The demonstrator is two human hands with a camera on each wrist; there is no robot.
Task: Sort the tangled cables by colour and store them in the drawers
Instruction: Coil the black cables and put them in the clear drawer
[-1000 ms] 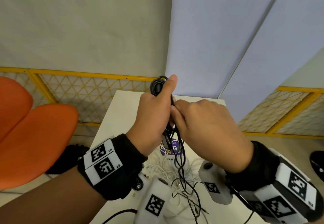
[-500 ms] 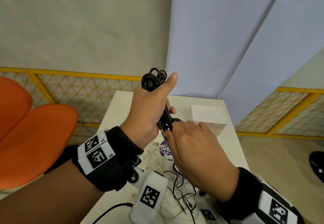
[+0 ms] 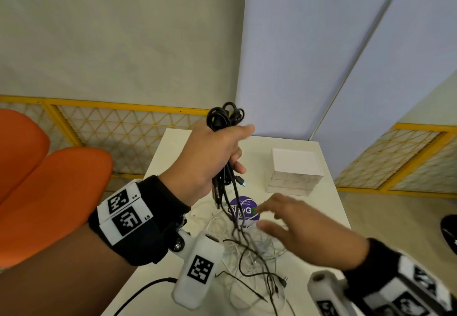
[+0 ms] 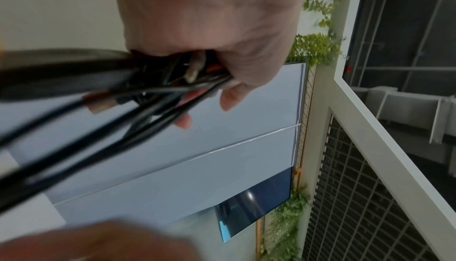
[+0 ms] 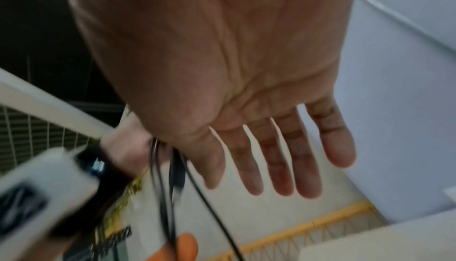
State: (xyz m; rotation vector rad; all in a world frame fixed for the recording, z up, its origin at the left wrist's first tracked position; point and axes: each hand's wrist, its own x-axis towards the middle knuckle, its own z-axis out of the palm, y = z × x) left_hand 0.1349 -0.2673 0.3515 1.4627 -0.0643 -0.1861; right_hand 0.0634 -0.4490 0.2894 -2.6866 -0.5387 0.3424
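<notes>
My left hand [image 3: 214, 157] is raised above the white table [image 3: 329, 207] and grips a bundle of black cables [image 3: 223, 118]; their loops stick out above the fist and their ends hang down toward the table. In the left wrist view the left hand [image 4: 209, 36] is curled round the black cables [image 4: 74, 81]. My right hand [image 3: 291, 226] hovers low over the tangle of white and black cables [image 3: 249, 254] with fingers spread and nothing in it. The right wrist view shows the right hand [image 5: 246, 109] as a flat palm with straight fingers. A small white drawer unit [image 3: 295, 171] stands at the table's far right.
A purple round sticker [image 3: 243, 210] lies on the table under the hanging cables. An orange chair [image 3: 44, 192] stands to the left. A yellow mesh fence [image 3: 123, 128] runs behind the table, with a pale blue partition [image 3: 321, 56] beyond.
My right hand has let go of the bundle and dropped down toward the tangle on the table, opening flat. My left hand lifted the black cables higher and a little left.
</notes>
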